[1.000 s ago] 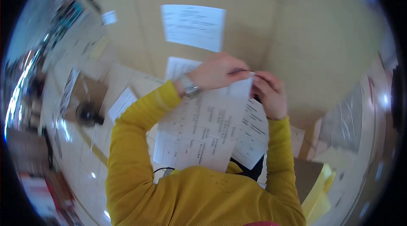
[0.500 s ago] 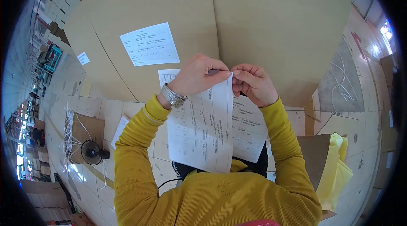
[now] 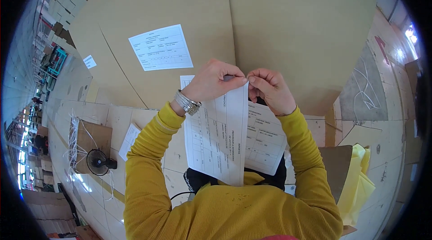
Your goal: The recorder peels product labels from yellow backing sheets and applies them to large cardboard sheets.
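Observation:
A white printed label sheet hangs in front of me, lengthwise, with its print turned sideways. At its upper right corner my left hand, a metal watch on the wrist, pinches the edge between thumb and forefinger. My right hand meets it there, thumb and fingers closed on the same corner. Whether the sheet's backing is parted there is too small to tell. A second printed sheet hangs below the right hand, partly behind the first; what supports it is hidden.
Close beyond my hands stands a large brown cardboard box with a white label on it. On the tiled floor at left are a small black fan, a carton and papers. Yellow sheeting fills an open carton at right.
The hanging sheet has swung slightly, its upper left corner shifting right. Both hands keep their pinch at the corner, and the whole view has shifted a little.

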### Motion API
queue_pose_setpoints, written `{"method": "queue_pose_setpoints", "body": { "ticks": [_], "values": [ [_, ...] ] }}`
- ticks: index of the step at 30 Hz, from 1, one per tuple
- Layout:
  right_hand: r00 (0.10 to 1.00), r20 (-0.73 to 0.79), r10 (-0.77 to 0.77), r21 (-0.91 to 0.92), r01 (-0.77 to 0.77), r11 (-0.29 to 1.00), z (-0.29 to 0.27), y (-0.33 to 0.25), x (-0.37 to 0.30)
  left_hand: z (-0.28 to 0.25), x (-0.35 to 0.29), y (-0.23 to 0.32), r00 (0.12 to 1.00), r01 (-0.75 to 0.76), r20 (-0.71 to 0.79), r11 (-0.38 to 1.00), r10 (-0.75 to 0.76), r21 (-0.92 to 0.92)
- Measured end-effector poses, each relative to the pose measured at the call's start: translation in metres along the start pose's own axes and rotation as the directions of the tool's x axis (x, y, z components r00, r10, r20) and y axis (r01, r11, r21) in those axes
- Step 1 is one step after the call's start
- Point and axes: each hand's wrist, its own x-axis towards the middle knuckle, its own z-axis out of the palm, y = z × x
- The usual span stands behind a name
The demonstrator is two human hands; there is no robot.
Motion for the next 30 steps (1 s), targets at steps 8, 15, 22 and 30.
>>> {"method": "queue_pose_setpoints", "body": {
  "ticks": [8,15,22,30],
  "values": [
    [0.984,0.157,0.086,0.02,-0.09,0.996,-0.007,-0.009,-0.001,-0.008,0.002,-0.007,0.965,-0.208,0.15,0.976,0.216,-0.065],
    [0.978,0.163,0.133,-0.039,-0.128,0.991,-0.008,-0.013,0.0,-0.006,0.002,-0.007,0.971,-0.183,0.133,0.977,0.196,-0.106],
    [0.971,0.159,0.18,0.09,-0.195,0.977,-0.013,-0.012,-0.001,0.009,-0.001,-0.01,0.908,-0.397,-0.094,0.91,0.409,0.118],
    [0.937,0.232,0.261,0.317,-0.326,0.891,-0.018,-0.012,-0.006,0.014,0.003,-0.01,0.685,-0.625,-0.083,0.642,0.724,0.445]
  ]
}}
